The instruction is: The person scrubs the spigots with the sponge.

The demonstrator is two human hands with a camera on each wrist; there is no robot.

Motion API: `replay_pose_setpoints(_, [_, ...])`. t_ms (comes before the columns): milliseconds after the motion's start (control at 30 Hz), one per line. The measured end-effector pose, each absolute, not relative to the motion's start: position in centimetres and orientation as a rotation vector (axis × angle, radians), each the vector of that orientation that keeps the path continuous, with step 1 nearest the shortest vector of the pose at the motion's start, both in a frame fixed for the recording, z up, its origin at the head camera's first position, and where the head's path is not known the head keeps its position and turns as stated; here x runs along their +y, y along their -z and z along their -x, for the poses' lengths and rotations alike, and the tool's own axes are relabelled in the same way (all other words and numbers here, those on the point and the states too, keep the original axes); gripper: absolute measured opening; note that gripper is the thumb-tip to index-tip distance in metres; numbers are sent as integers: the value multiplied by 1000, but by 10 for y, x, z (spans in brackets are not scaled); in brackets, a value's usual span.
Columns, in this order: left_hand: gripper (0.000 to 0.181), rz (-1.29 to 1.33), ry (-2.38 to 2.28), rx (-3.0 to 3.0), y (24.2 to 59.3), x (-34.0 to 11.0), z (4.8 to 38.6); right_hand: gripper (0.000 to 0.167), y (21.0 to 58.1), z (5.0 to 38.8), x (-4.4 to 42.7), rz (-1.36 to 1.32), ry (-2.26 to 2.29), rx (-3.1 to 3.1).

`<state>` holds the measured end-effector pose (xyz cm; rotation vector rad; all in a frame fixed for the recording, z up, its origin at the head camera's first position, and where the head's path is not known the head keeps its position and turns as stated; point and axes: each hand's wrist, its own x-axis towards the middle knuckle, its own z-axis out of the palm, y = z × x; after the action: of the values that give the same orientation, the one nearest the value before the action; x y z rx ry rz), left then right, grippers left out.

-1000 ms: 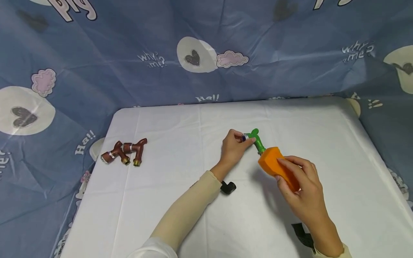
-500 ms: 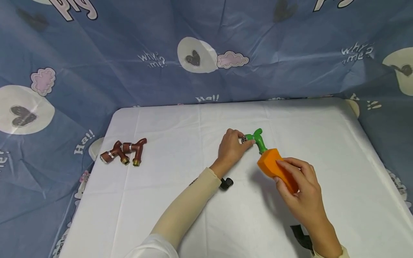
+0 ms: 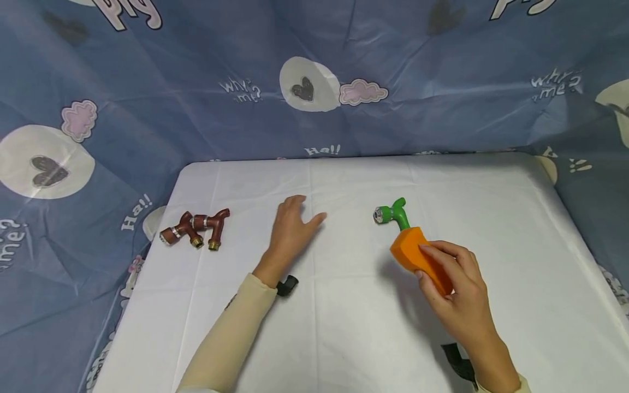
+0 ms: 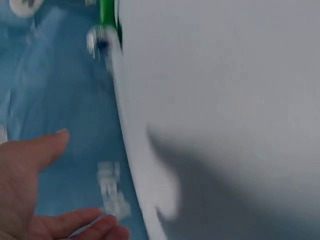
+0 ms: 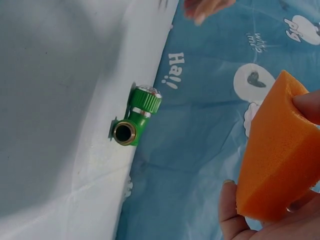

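Note:
My right hand (image 3: 464, 289) pinches an orange sponge (image 3: 421, 260) between thumb and fingers; the right wrist view shows the sponge (image 5: 277, 155) raised over the table. Just beyond it lies a green faucet (image 3: 397, 213) with a silver-ended knob, its lower end hidden behind the sponge in the head view. In the right wrist view the faucet (image 5: 141, 115) turns its brass-rimmed opening to the camera, apart from the sponge. My left hand (image 3: 291, 226), fingers spread and thumb out, holds nothing over the table left of the faucet. The left wrist view blurs the faucet (image 4: 106, 20) at its top.
Two brown faucets, one (image 3: 183, 230) and another (image 3: 214, 225), lie close together at the table's left. The white-covered table (image 3: 354, 327) meets a blue printed cloth (image 3: 245, 125) at its back edge. A black wrist mount shows beside each wrist.
My left hand has let go of the green faucet's knob end and moved left, its fingers opening. The faucet stays where it was. My right hand and the sponge have hardly moved.

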<state>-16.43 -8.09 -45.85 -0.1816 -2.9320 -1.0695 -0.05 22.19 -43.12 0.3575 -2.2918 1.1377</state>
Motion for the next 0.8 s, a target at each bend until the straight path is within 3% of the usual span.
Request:
replay_pose_setpoints(400, [67,-177,420,-2875,458,-220,168,41,430,-1,218,-383,-1150,-2285])
replay_pose_setpoints(533, [64,-276,276,-2967,461,-237,168,42,430,0,219,-378,-1142,-2286])
replay_pose_setpoints(800, [39,-284,246,-2941,463,-242,173,45,430,0,220,-374,-1144,-2300])
